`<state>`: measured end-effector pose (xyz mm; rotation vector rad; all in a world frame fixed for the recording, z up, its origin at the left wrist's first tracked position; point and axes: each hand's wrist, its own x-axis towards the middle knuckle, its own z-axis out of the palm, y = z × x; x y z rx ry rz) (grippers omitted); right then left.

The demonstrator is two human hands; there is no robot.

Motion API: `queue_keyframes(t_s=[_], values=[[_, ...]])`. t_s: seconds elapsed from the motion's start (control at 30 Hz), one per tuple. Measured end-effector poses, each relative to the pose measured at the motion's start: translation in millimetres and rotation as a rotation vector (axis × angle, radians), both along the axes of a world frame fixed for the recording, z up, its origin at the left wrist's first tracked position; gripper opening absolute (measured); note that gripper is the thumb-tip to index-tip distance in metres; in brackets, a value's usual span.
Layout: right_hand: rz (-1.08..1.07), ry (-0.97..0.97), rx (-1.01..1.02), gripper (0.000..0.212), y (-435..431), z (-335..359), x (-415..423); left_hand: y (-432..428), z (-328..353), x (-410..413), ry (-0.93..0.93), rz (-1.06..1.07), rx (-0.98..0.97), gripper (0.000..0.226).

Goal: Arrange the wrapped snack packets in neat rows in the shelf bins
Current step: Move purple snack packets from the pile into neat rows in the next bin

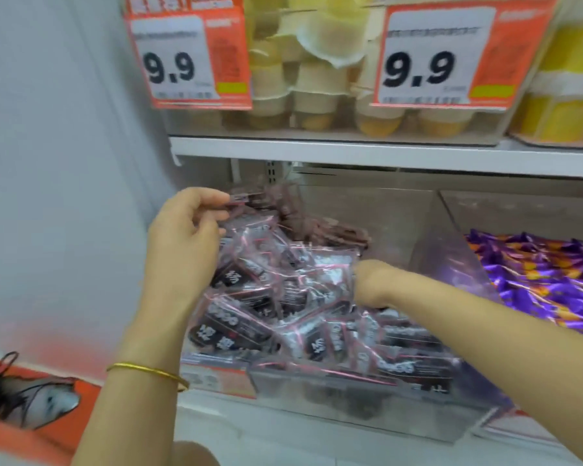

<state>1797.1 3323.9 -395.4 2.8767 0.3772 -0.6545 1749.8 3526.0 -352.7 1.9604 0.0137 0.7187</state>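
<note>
Fingers [212, 196] of the left hand [186, 237] were clamped on a couple of snack packets [249, 200], with the loose heap [283, 297] right under them in the bin [350, 401]. The right hand [372, 280] had its fingers buried, couldn't tell. Yanking could've slid packets over the front.

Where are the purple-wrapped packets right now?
Head view, right edge: the purple packets lie heaped just right of the clear divider, which separates them from the dark packets, beneath the white shelf board.
</note>
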Motion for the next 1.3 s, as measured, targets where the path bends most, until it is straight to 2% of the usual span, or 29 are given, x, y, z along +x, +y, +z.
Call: queue_keyframes(t_s=[0.07,0.17,0.27,0.33,0.4,0.43,0.5,0.57,0.67,0.77,0.87,1.0,1.1,1.13,1.23,1.3], values=[[-0.049,0.041,0.021,0.033,-1.5,3.4,0.5,9.9,-3.2,-1.0,0.1,-0.019,0.069,0.034],[-0.145,0.085,0.053,0.042,-6.3,6.5,0.5,24.7,-10.6,-2.7,0.304,-0.03,0.274,0.034],[-0.219,0.094,0.041,0.021,-4.8,8.5,-0.8,32.2,-13.0,-3.7,0.478,-0.066,0.371,0.039],[-0.251,0.049,0.054,0.023,-6.3,9.8,1.4,31.0,-11.8,-3.9,0.552,-0.093,0.4,0.042],[-0.339,-0.109,0.208,0.017,-14.9,15.4,4.9,28.6,-10.7,-2.4,0.604,-0.1,0.46,0.044],[-0.384,-0.228,0.343,0.01,-20.7,20.9,4.1,27.7,-9.8,-3.0,0.625,-0.092,0.491,0.044],[-0.387,-0.46,0.597,0.011,-27.7,33.4,-4.3,26.9,-8.4,-5.1,0.635,-0.09,0.501,0.044],[-0.367,-0.53,0.882,0.009,-28.2,37.6,-16.5,28.6,-9.2,-5.1,0.579,-0.111,0.461,0.041],[-0.377,-0.434,1.242,0.012,-21.8,36.3,-36.9,27.5,-6.5,-7.9,0.403,-0.042,0.424,0.027],[-0.394,-0.352,1.463,0.012,-15.5,38.8,-51.8,25.8,6.0,-15.8,0.136,0.081,0.192,0.012],[-0.372,-0.277,1.642,0.015,-3.9,46.6,-65.8,22.4,14.7,-25.3,-0.018,-0.125,-0.173,0.011],[-0.333,-0.196,1.839,0.013,22.4,54.3,-75.0,7.5,14.9,-31.3,0.054,-0.407,-0.431,0.02],[-0.342,-0.194,1.908,0.012,50.0,55.6,-71.6,5.0,17.6,-36.8,0.119,-0.575,-0.473,0.003],[-0.342,-0.18,1.918,0.01,59.0,56.0,-70.0,7.6,16.9,-37.0,0.11,-0.559,-0.41,0.008],[-0.31,-0.206,1.856,0.009,79.3,54.3,-60.3,20.2,14.9,-34.1,-0.023,-0.313,-0.232,0.026],[-0.158,-0.486,1.55,0.014,87.0,48.3,-46.6,33.3,14.8,-29.3,-0.155,-0.049,-0.25,0.024]])
